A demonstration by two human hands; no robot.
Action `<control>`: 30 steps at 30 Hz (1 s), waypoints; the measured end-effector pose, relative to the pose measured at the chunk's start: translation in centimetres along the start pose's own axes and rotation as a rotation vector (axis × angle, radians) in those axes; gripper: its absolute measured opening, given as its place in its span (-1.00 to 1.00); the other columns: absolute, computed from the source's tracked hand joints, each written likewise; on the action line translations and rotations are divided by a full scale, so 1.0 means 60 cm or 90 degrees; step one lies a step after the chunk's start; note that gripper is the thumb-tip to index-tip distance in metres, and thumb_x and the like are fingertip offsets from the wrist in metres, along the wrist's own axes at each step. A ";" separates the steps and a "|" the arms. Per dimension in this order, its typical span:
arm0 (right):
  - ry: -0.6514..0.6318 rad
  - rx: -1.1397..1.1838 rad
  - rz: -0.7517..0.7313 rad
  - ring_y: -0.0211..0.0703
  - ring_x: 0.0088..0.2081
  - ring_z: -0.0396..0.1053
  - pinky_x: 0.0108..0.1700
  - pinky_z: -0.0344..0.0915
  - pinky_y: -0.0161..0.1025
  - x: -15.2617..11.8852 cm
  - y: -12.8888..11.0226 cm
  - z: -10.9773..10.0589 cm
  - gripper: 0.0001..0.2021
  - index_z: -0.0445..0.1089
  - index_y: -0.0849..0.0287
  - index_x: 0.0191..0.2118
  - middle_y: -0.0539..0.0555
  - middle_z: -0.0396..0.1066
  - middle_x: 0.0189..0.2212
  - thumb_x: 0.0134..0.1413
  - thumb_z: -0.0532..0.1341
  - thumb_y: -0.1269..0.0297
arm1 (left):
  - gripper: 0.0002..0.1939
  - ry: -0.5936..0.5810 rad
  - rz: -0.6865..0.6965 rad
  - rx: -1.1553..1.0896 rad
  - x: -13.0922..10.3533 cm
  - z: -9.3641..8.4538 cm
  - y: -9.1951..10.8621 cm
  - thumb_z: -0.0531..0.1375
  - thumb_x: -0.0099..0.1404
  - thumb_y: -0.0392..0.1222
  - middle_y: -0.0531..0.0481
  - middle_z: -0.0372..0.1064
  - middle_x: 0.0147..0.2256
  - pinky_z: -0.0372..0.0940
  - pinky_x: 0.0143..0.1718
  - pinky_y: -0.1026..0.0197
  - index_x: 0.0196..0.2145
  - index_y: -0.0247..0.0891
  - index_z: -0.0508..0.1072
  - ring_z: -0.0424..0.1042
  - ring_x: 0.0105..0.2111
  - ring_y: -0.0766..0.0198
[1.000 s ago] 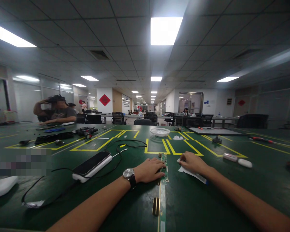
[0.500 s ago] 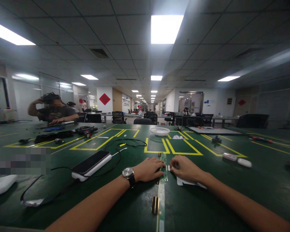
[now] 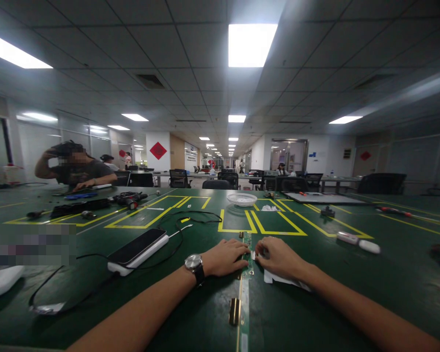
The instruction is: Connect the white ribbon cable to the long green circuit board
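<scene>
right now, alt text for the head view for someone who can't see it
A person's left hand rests on a circuit board on a green table; the right hand is at its edge, over a white sheet. A phone lies to the left.

An open-plan office, shown by mesh-backed chairs (image 3: pixel 180 179), long desks (image 3: pixel 330 179) and ceiling panel lights (image 3: pixel 253 45).

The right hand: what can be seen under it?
A white sheet sticks out from under the right hand, over the green table. The rest of the sheet, and anything else there, is covered by the hand.
</scene>
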State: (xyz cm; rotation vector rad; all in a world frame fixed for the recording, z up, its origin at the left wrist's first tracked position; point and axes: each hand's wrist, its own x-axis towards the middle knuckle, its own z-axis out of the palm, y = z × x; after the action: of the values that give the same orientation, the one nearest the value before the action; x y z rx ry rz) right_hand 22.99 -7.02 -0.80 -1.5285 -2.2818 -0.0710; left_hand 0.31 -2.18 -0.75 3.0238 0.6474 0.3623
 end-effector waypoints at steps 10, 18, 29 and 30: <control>-0.008 0.100 -0.077 -0.11 -0.25 0.38 -0.18 0.24 -0.23 0.001 0.009 0.002 -0.86 0.47 0.17 -0.24 0.06 0.47 -0.32 0.14 0.21 0.26 | -0.59 -0.018 0.019 -0.041 0.002 0.006 -0.012 0.02 0.47 -0.03 -0.13 0.19 0.25 0.12 0.18 -0.11 0.20 -0.14 0.28 0.20 0.21 0.01; 0.012 0.111 -0.073 -0.16 -0.30 0.37 -0.23 0.21 -0.27 0.001 0.011 0.008 -0.93 0.44 0.17 -0.29 0.02 0.45 -0.37 0.08 0.22 0.35 | -0.61 -0.024 0.020 -0.036 0.004 0.007 -0.009 0.02 0.47 -0.05 -0.13 0.20 0.24 0.13 0.18 -0.13 0.20 -0.13 0.28 0.21 0.21 0.01; -0.025 0.121 -0.163 -0.10 -0.07 0.35 0.03 0.26 -0.18 0.003 0.005 -0.013 -0.88 0.45 0.13 -0.20 0.08 0.42 -0.13 0.22 0.17 0.32 | -0.64 0.003 0.021 -0.014 0.003 0.001 -0.003 0.04 0.46 -0.05 -0.09 0.34 0.13 0.17 0.10 -0.07 0.15 -0.12 0.31 0.29 0.13 0.02; -0.027 0.133 -0.180 -0.10 -0.01 0.34 0.10 0.24 -0.16 0.003 0.001 -0.018 -0.84 0.46 0.12 -0.17 0.09 0.41 -0.06 0.26 0.13 0.31 | -0.67 0.020 0.009 -0.009 0.003 -0.001 -0.003 0.01 0.48 -0.05 -0.07 0.38 0.09 0.19 0.08 -0.02 0.11 -0.13 0.34 0.33 0.09 0.05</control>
State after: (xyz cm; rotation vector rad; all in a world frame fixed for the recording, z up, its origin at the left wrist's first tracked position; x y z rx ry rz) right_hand 23.28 -7.11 0.25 -1.1082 -2.4375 0.1212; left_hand 0.39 -1.92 -0.67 3.0170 0.6237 0.4138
